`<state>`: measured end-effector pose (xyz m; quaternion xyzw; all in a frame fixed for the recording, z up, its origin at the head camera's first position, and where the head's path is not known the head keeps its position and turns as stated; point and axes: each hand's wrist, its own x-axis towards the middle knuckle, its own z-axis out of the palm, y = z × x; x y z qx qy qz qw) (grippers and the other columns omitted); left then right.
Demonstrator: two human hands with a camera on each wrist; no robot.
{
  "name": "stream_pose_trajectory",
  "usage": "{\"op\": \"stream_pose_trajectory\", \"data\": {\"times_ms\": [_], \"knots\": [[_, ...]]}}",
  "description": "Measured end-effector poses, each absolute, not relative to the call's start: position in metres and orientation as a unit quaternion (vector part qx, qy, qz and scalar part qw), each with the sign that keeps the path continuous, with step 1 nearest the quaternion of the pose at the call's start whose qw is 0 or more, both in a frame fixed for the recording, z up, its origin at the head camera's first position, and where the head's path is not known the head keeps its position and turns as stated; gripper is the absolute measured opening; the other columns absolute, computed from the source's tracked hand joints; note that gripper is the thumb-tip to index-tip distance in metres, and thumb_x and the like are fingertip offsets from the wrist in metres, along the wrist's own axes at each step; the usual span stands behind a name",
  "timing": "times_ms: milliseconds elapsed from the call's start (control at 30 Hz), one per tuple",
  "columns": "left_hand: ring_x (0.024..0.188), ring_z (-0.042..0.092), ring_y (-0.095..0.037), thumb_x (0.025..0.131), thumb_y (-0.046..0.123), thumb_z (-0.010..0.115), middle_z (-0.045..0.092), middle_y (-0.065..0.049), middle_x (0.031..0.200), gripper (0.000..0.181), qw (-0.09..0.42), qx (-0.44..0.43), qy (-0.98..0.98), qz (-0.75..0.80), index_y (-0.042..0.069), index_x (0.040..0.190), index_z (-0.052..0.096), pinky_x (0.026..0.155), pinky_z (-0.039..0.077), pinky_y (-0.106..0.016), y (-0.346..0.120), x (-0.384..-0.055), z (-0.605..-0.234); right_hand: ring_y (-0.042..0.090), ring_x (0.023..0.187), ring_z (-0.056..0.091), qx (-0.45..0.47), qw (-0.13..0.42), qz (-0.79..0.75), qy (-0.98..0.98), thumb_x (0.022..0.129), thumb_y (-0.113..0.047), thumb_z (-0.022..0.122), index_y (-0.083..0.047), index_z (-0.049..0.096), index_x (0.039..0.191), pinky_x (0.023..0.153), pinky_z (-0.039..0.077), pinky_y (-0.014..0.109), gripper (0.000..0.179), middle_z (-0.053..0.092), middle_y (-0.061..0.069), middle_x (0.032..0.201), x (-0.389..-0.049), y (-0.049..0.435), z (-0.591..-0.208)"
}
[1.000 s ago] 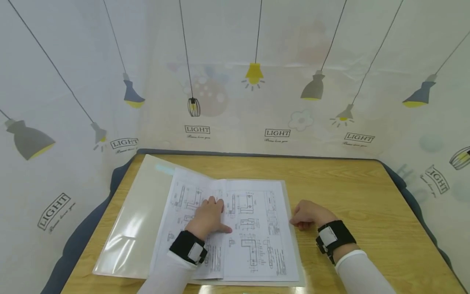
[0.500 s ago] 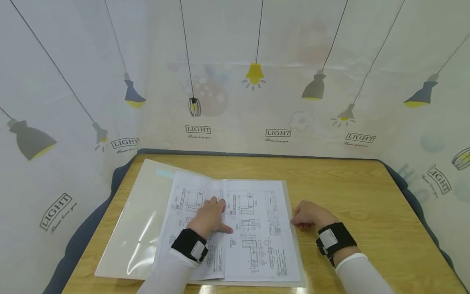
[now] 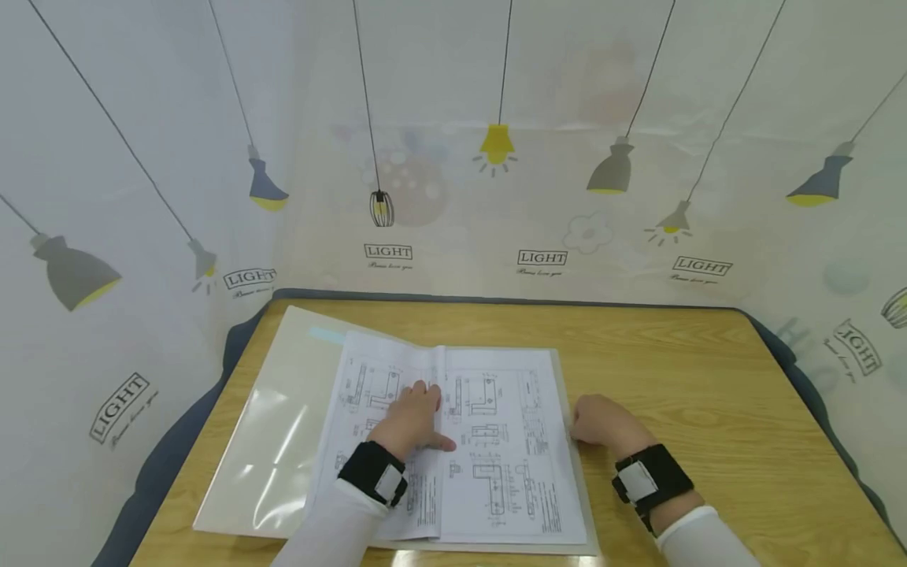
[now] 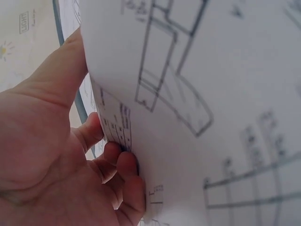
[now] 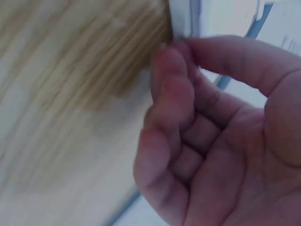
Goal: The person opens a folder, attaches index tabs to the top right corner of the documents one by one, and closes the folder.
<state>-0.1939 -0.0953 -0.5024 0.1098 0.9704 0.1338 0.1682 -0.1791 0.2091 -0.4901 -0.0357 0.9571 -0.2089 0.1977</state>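
Observation:
A folder (image 3: 262, 425) of drawing sheets lies spread on the wooden table, its pale cover turned out to the left. Line drawings of brackets fill the left page (image 3: 363, 368) and the right page (image 3: 520, 504). My left hand (image 3: 409, 419) rests on the left page beside the fold, thumb stretched over onto the right page. In the left wrist view its fingers lie against the printed sheet (image 4: 211, 155). At the right page's outer edge my right hand (image 3: 611, 424) pinches the margin between thumb and curled fingers (image 5: 169, 101); how many sheets it holds I cannot tell.
Bare wooden tabletop (image 3: 708, 378) extends right of the folder and behind it. A dark edging (image 3: 496, 299) runs round the table. Behind it hangs a pale wall covering (image 3: 453, 197) with printed lamps. Each wrist wears a black band (image 3: 662, 478).
Everything has shifted slightly to the right in the head view. The right hand has turned a little at the page edge, its lower fingers now less visible. The left hand stays on the page.

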Motion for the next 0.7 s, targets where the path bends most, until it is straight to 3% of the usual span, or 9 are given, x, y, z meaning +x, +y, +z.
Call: {"op": "stream_pose_trajectory", "data": {"times_ms": [133,300,567,700], "knots": [[0.085,0.044,-0.021,0.056,0.053,0.083,0.047,-0.004,0.097,0.07,0.168,0.111,0.97,0.133,0.014,0.107,0.053,0.076,0.043,-0.033,-0.094,-0.194,-0.503,0.015,0.051,0.043,-0.056,0.16,-0.146,0.975,0.082,-0.009,0.06,-0.008,0.054,0.064,0.047,0.033,0.026,0.019,0.047,0.001,0.057,-0.156,0.19,-0.473],[0.086,0.044,-0.021,0.055,0.053,0.083,0.047,-0.004,0.098,0.071,0.167,0.11,0.972,0.127,0.015,0.107,0.053,0.077,0.043,-0.034,-0.094,-0.195,-0.504,0.015,0.057,0.046,-0.122,0.168,-0.091,0.974,0.083,-0.018,0.067,-0.01,0.061,0.075,0.052,0.04,0.029,0.012,0.052,-0.001,0.064,-0.116,0.159,-0.456],[0.086,0.043,-0.021,0.055,0.053,0.084,0.046,-0.004,0.096,0.071,0.162,0.11,0.973,0.124,0.015,0.105,0.052,0.077,0.042,-0.033,-0.095,-0.197,-0.501,0.009,0.063,0.045,-0.235,0.283,-0.09,0.926,0.079,-0.041,0.071,-0.016,0.065,0.088,0.06,0.044,0.028,0.027,0.052,-0.009,0.071,-0.066,0.13,-0.46],[0.085,0.043,-0.021,0.055,0.052,0.085,0.046,-0.004,0.096,0.071,0.165,0.106,0.972,0.127,0.015,0.106,0.053,0.077,0.042,-0.033,-0.095,-0.197,-0.5,0.007,0.061,0.043,-0.292,0.284,-0.078,0.91,0.081,-0.052,0.064,-0.014,0.066,0.088,0.058,0.043,0.026,0.039,0.05,-0.007,0.07,-0.055,0.122,-0.472]]}}
